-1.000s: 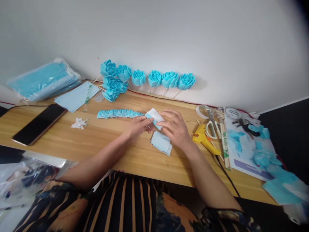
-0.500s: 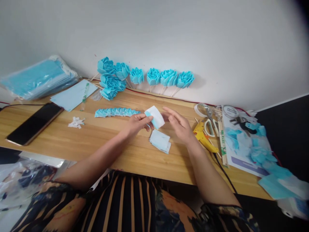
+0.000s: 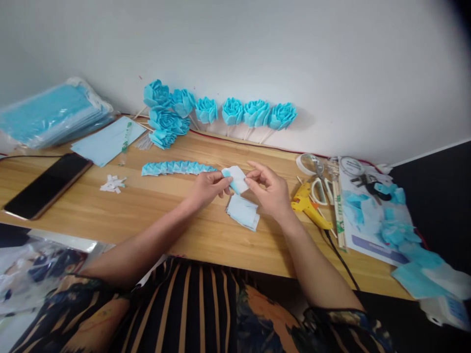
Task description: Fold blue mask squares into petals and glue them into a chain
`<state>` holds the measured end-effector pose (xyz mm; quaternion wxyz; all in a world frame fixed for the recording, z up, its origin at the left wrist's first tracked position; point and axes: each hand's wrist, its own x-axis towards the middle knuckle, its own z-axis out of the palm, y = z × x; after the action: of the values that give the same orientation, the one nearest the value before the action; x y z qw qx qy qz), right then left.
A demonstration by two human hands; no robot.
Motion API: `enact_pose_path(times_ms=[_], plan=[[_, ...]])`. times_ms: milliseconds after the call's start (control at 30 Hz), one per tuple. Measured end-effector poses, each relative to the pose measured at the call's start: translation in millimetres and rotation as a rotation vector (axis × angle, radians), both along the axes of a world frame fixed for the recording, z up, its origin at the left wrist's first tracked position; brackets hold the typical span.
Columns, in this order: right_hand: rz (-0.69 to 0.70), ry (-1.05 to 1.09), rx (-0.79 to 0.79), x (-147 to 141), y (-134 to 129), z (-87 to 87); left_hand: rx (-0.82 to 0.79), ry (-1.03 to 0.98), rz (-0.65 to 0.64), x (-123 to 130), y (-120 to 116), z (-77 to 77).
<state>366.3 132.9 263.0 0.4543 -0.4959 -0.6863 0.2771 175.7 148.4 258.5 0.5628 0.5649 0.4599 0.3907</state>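
Observation:
My left hand (image 3: 211, 188) pinches the left side of a small blue-and-white fabric piece (image 3: 237, 178), partly folded over. At its right edge, my right hand (image 3: 268, 189) grips it between thumb and fingertips. Just below on the table lies a small stack of pale blue fabric pieces (image 3: 243, 212). Behind my left hand runs a row of folded blue petals (image 3: 172, 167), laid overlapping in a line.
Blue fabric roses (image 3: 232, 112) on sticks lean along the wall. At right are a yellow glue gun (image 3: 311, 207), white-handled scissors (image 3: 321, 191) and blue scraps (image 3: 362, 213). A phone (image 3: 46, 186), white scraps (image 3: 112, 184) and a bag of blue masks (image 3: 55, 115) sit at left.
My right hand has closed from an open position onto the right edge of the fabric piece. The left hand keeps its pinch. The whole view has shifted slightly.

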Motion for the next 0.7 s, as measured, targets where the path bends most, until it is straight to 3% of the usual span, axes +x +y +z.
enact_pose_path(times_ms=[333, 533, 700], plan=[[0.03, -0.022, 0.073, 4.2, -1.1, -2.2, -0.005, -0.099, -0.014, -2.0, 1.7, -5.0], [0.187, -0.287, 0.354, 11.6, 1.4, 8.5, -0.092, -0.238, 0.018, -2.0, 4.5, -8.6], [0.265, -0.452, 0.48, 9.0, 6.6, 3.8, -0.14, -0.305, 0.018, -0.5, 4.9, -9.3]])
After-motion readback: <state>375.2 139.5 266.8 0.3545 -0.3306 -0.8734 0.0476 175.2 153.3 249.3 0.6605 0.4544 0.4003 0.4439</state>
